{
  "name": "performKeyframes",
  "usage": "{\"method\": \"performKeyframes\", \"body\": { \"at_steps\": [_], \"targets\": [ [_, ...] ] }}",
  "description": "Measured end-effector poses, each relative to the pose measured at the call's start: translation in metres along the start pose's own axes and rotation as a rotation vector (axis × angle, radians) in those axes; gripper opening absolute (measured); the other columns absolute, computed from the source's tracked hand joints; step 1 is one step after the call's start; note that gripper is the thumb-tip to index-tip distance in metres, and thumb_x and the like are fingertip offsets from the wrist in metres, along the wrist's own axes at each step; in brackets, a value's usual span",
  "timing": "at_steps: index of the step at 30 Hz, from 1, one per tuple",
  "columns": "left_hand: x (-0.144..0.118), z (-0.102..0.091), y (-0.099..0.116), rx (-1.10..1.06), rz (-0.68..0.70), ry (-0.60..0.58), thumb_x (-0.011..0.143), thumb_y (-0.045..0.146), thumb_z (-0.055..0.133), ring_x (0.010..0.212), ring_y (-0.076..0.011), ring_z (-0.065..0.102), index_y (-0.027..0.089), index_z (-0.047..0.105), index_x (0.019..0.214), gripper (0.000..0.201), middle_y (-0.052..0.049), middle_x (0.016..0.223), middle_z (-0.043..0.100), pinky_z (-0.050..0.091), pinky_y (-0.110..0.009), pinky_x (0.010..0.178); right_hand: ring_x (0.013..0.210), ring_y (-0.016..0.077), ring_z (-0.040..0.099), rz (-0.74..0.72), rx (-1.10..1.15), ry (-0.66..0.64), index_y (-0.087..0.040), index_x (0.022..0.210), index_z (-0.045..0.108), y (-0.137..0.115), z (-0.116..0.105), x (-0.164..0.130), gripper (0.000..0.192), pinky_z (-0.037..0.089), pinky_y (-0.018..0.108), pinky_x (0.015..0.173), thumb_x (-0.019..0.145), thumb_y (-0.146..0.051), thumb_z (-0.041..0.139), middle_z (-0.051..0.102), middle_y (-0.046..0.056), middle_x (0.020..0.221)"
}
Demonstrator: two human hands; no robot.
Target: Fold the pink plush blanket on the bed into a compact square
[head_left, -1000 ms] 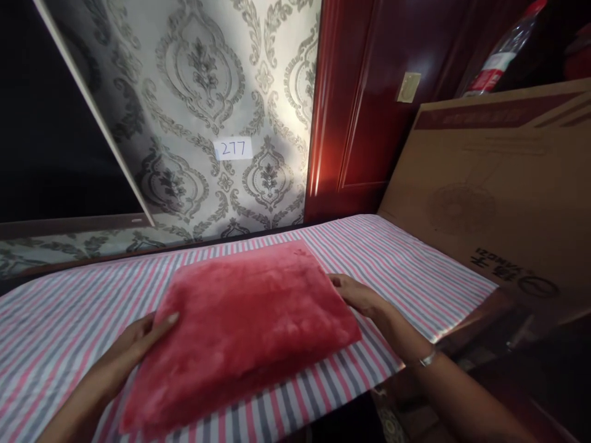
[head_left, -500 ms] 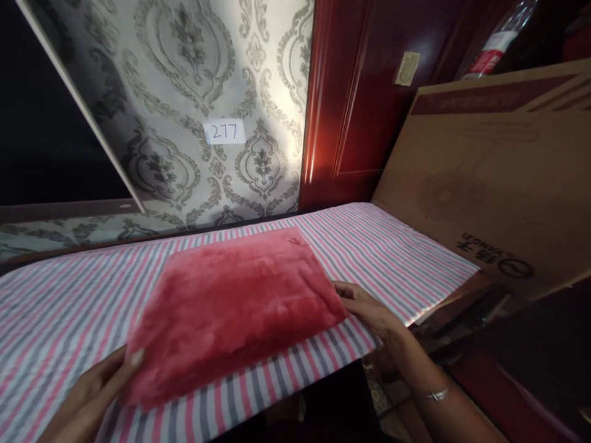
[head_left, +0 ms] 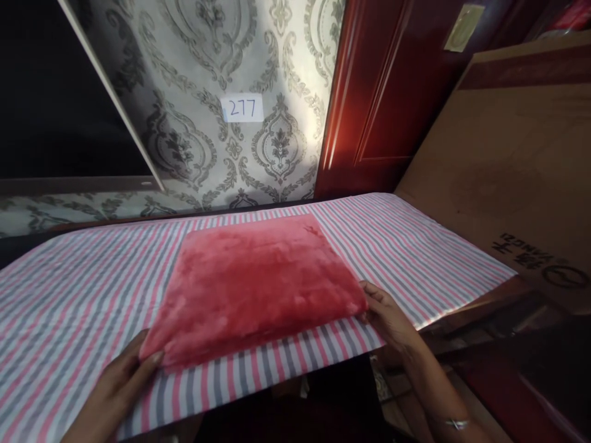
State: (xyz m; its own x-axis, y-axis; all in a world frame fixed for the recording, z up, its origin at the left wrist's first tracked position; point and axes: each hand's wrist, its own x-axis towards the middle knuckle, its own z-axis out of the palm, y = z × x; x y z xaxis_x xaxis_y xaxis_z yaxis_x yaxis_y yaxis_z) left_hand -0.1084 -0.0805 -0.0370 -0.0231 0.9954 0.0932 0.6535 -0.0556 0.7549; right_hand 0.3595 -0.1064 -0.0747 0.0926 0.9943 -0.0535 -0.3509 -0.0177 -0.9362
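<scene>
A folded red fluffy cloth [head_left: 258, 280] lies flat on a table covered by a pink, grey and white striped cloth [head_left: 69, 289]. My left hand [head_left: 122, 378] rests at the red cloth's near left corner, its fingertips touching the edge. At the near right corner my right hand [head_left: 388, 314] holds the edge, fingers partly tucked under it. A thin bracelet shows on my right wrist.
Patterned wallpaper with a paper label reading 277 [head_left: 243, 108] backs the table. A dark red wooden door [head_left: 383, 98] stands to the right of it. A large cardboard box [head_left: 517, 166] leans at the table's right end. A dark panel [head_left: 50, 92] fills the upper left.
My hands slid from the cloth's sides down to its near corners. The red cloth now lies flatter and squarer on the striped cover. The view shifted a little.
</scene>
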Motion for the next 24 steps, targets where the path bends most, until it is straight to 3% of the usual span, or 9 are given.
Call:
{"method": "performKeyframes", "body": {
  "at_steps": [3,6,8,10,13,17,19,21,24],
  "targets": [
    [-0.006,0.004,-0.012,-0.025,0.009,-0.005,0.072,0.070,0.063,0.118,-0.0343,0.064,0.034,0.070,0.111,0.054,-0.002,0.122,0.071,0.052,-0.047,0.106,0.049,0.0085,0.040,-0.011,-0.014,0.006,-0.024,0.098,0.066,0.000,-0.003,-0.005,0.040,0.033,0.022,0.047,0.075,-0.054,0.081,0.052,-0.004,0.063],
    [-0.009,0.013,-0.028,0.014,0.151,0.160,0.073,0.063,0.068,0.121,-0.0347,0.062,0.043,0.050,0.137,0.069,-0.003,0.136,0.061,0.053,-0.051,0.104,0.055,0.0111,0.049,-0.053,-0.115,-0.066,-0.034,0.135,0.054,-0.003,-0.006,-0.015,0.070,0.041,0.025,0.051,0.075,-0.054,0.081,0.063,0.000,0.086],
    [-0.008,0.017,-0.036,0.116,0.326,0.243,0.073,0.059,0.069,0.129,-0.0375,0.056,0.042,0.041,0.145,0.079,-0.007,0.146,0.052,0.049,-0.056,0.108,0.073,0.0160,0.061,-0.092,-0.245,-0.097,-0.039,0.151,0.036,-0.003,-0.007,-0.021,0.088,0.051,0.029,0.063,0.076,-0.048,0.081,0.065,0.005,0.113],
    [-0.005,0.017,-0.038,0.221,0.458,0.249,0.078,0.054,0.065,0.137,-0.0386,0.047,0.039,0.045,0.144,0.071,-0.008,0.152,0.046,0.046,-0.057,0.111,0.105,0.0237,0.064,-0.148,-0.409,-0.075,-0.039,0.155,0.030,-0.001,-0.008,-0.024,0.089,0.054,0.035,0.082,0.080,-0.042,0.078,0.056,0.008,0.138],
    [-0.002,0.014,-0.032,0.289,0.501,0.172,0.085,0.047,0.059,0.138,-0.0358,0.047,0.039,0.051,0.140,0.056,-0.006,0.153,0.045,0.053,-0.052,0.103,0.128,0.0297,0.053,-0.310,-0.662,-0.042,-0.035,0.147,0.048,0.002,-0.008,-0.022,0.065,0.049,0.043,0.100,0.086,-0.041,0.070,0.053,0.009,0.145],
    [0.006,0.002,-0.013,0.249,0.496,0.163,0.083,0.047,0.060,0.128,-0.0315,0.058,0.039,0.065,0.120,0.038,-0.002,0.147,0.053,0.056,-0.046,0.098,0.113,0.0290,0.061,-0.534,-0.810,-0.042,-0.033,0.120,0.071,-0.013,-0.002,-0.010,0.031,0.050,0.042,0.097,0.090,-0.037,0.063,0.067,0.009,0.118],
    [0.016,-0.006,0.003,0.183,0.485,0.157,0.081,0.048,0.061,0.124,-0.0299,0.060,0.037,0.068,0.110,0.031,-0.002,0.139,0.061,0.054,-0.046,0.101,0.115,0.0297,0.059,-0.619,-0.802,-0.002,-0.031,0.110,0.075,-0.029,0.006,0.002,0.024,0.048,0.042,0.098,0.088,-0.038,0.067,0.066,0.010,0.119],
    [0.034,-0.014,0.024,0.099,0.421,0.155,0.080,0.050,0.061,0.118,-0.0287,0.063,0.033,0.068,0.106,0.032,-0.002,0.125,0.069,0.052,-0.044,0.102,0.115,0.0301,0.059,-0.644,-0.736,0.025,-0.028,0.104,0.074,-0.048,0.016,0.023,0.023,0.047,0.042,0.100,0.085,-0.040,0.069,0.066,0.010,0.120],
    [0.078,-0.022,0.062,-0.008,0.239,0.219,0.077,0.060,0.060,0.094,-0.0266,0.068,0.025,0.067,0.098,0.042,-0.003,0.097,0.074,0.056,-0.039,0.089,0.096,0.0266,0.063,-0.553,-0.585,0.042,-0.025,0.098,0.070,-0.076,0.037,0.077,0.022,0.050,0.040,0.089,0.083,-0.042,0.068,0.070,0.007,0.100]
  ]
}}
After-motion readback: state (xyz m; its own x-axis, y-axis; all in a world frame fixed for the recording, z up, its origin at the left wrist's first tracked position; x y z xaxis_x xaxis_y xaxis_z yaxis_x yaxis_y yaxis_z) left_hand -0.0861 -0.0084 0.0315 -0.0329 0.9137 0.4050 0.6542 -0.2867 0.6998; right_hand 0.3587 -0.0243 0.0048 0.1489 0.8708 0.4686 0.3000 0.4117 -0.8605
